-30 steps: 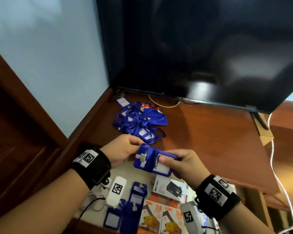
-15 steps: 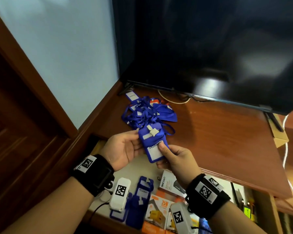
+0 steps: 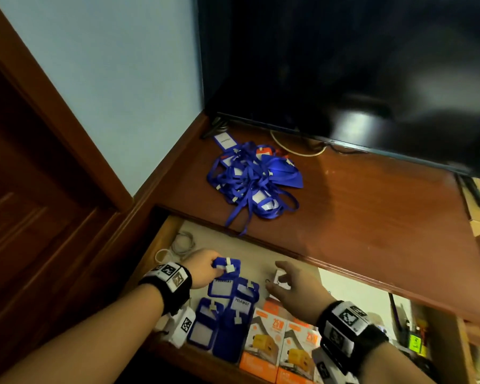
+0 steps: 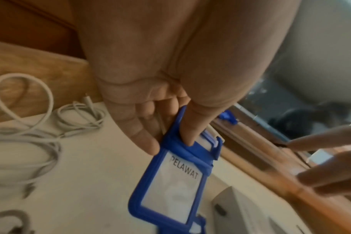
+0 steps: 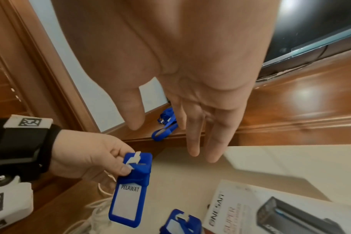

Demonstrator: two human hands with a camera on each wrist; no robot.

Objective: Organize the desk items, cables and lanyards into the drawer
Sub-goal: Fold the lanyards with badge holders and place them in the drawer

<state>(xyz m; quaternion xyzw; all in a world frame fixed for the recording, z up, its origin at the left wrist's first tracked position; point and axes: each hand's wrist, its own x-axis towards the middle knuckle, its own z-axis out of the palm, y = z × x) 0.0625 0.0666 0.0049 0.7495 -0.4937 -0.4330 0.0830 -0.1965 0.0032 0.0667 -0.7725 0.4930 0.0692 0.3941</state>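
Note:
My left hand [image 3: 203,271] pinches the top of a blue badge holder [image 3: 224,275] marked PELAWAT, with its lanyard wrapped round it, low over the open drawer [image 3: 161,234]. The same badge holder [image 4: 176,178] [image 5: 130,193] hangs from my left thumb and fingers [image 4: 148,142]. My right hand [image 3: 294,289] hovers open over the drawer's middle, holding nothing, its fingers [image 5: 192,142] spread. Two more blue badge holders [image 3: 227,322] lie flat in the drawer. A tangled heap of blue lanyards [image 3: 252,181] sits on the desk top [image 3: 372,217].
Coiled white cables [image 3: 178,245] [image 4: 30,126] lie in the drawer's far left corner. Orange charger boxes [image 3: 283,345] and a white box [image 5: 281,210] fill its front. A dark monitor [image 3: 344,65] stands at the desk's back, with a wooden door [image 3: 25,203] at left.
Both hands have dropped from above the desk edge into the drawer. My right hand has let go of the badge holder and moved right; only my left hand still holds it.

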